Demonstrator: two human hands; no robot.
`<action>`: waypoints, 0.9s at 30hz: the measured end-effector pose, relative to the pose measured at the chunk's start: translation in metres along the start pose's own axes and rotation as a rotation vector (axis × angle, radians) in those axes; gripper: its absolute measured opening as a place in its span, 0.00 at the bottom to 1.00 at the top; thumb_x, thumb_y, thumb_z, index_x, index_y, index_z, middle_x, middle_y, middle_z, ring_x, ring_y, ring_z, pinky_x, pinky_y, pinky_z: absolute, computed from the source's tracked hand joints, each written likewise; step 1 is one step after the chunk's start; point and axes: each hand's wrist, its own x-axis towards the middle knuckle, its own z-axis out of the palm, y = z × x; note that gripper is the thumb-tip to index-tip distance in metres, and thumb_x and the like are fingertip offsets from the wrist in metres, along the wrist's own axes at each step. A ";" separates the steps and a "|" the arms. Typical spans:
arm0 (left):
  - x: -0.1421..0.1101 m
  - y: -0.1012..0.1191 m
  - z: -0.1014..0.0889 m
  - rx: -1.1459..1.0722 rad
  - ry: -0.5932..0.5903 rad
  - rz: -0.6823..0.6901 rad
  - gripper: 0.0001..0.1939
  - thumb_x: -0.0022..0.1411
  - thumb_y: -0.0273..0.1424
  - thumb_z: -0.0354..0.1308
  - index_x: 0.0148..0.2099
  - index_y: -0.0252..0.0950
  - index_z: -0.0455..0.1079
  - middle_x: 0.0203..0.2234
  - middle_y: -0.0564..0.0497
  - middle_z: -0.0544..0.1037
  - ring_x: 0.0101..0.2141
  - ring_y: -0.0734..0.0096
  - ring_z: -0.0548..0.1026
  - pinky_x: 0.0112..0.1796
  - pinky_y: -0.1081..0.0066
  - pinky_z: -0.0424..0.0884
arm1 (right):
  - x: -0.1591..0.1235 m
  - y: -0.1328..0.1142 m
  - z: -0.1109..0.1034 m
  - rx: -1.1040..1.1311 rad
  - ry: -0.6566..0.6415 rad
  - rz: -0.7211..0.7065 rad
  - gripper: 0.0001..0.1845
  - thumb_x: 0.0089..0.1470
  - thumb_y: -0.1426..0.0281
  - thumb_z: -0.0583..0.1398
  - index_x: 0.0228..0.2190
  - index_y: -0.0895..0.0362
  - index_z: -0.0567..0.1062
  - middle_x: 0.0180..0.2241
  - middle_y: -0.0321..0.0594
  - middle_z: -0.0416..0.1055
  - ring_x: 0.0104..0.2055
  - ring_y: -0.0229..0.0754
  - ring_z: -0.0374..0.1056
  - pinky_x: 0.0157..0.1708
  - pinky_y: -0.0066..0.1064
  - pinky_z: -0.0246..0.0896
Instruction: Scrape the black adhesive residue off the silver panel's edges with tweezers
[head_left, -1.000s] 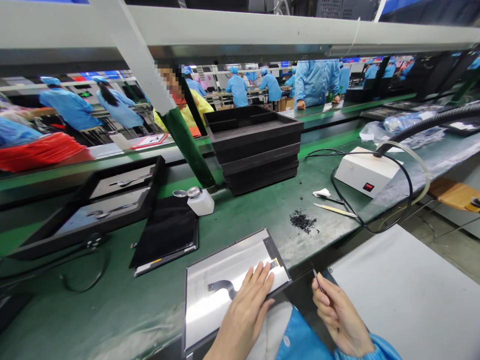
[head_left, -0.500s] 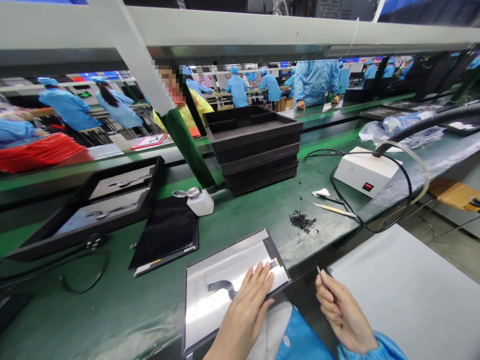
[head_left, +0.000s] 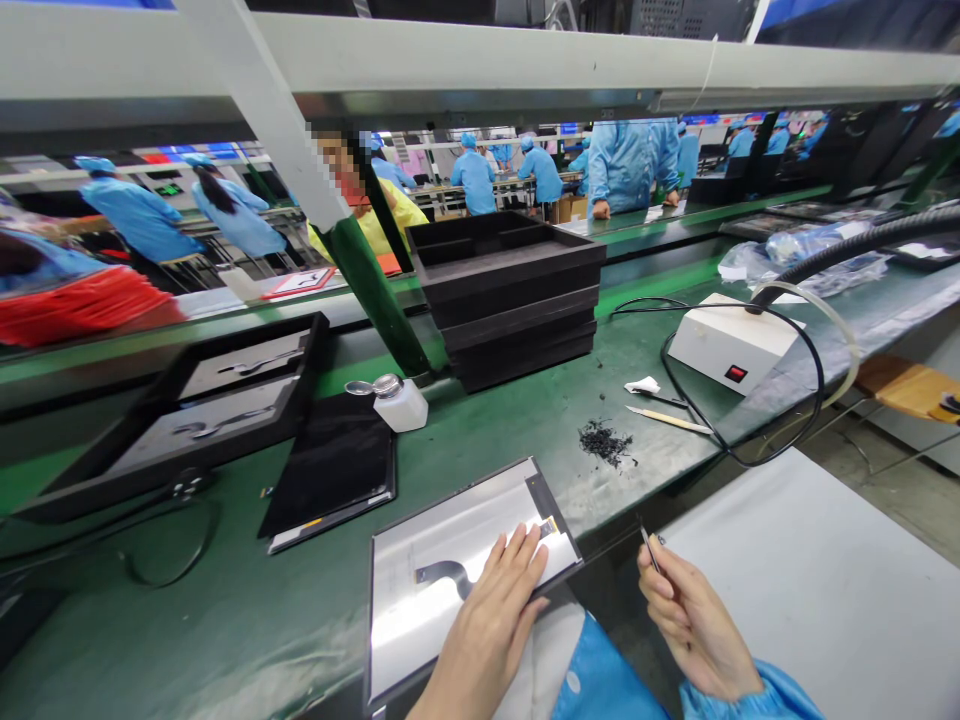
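Observation:
Spread flat, my left hand (head_left: 491,615) presses on the silver back of a display panel (head_left: 397,630) at the bench's front edge. A dark flex cable (head_left: 442,572) curves across the panel, partly hidden by the hand. Off the bench edge to the right, my right hand (head_left: 694,615) pinches thin metal tweezers (head_left: 649,550) with the tip pointing up and away. Beyond the panel lies a small heap of black scraps (head_left: 604,442). A knife with a pale yellow handle (head_left: 671,420) rests to the right of the heap.
Black panels (head_left: 337,460) lie left, near a white dispenser bottle (head_left: 403,403). A black tray (head_left: 319,350) holds two panels. Stacked black trays (head_left: 517,320) stand behind. A white box (head_left: 731,345) with a black hose stands right. A slanted post (head_left: 375,290) rises from the bench; co-workers are beyond.
My right hand, with the tweezers, has drifted slightly to the right, away from the panel. My left hand and the display panel have stayed in place.

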 end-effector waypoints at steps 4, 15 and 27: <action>0.000 0.000 0.000 -0.011 0.005 -0.005 0.27 0.74 0.27 0.45 0.72 0.41 0.47 0.64 0.45 0.63 0.63 0.58 0.61 0.58 0.55 0.68 | -0.001 -0.002 0.001 0.004 0.036 0.007 0.29 0.29 0.52 0.77 0.24 0.59 0.73 0.15 0.22 0.54 0.13 0.20 0.39 0.08 0.12 0.34; 0.000 0.000 0.002 0.001 0.012 0.006 0.27 0.74 0.26 0.44 0.72 0.39 0.46 0.64 0.43 0.63 0.63 0.57 0.60 0.57 0.55 0.69 | -0.002 -0.006 0.002 -0.018 0.034 -0.024 0.29 0.31 0.51 0.76 0.24 0.58 0.73 0.16 0.22 0.52 0.14 0.21 0.37 0.09 0.13 0.32; 0.028 0.013 -0.005 -0.156 0.031 -0.118 0.11 0.69 0.27 0.54 0.53 0.38 0.68 0.68 0.42 0.54 0.68 0.48 0.46 0.60 0.40 0.58 | -0.010 0.005 0.020 -0.621 -0.223 -0.285 0.25 0.49 0.47 0.66 0.26 0.57 0.73 0.18 0.26 0.54 0.20 0.31 0.45 0.19 0.24 0.39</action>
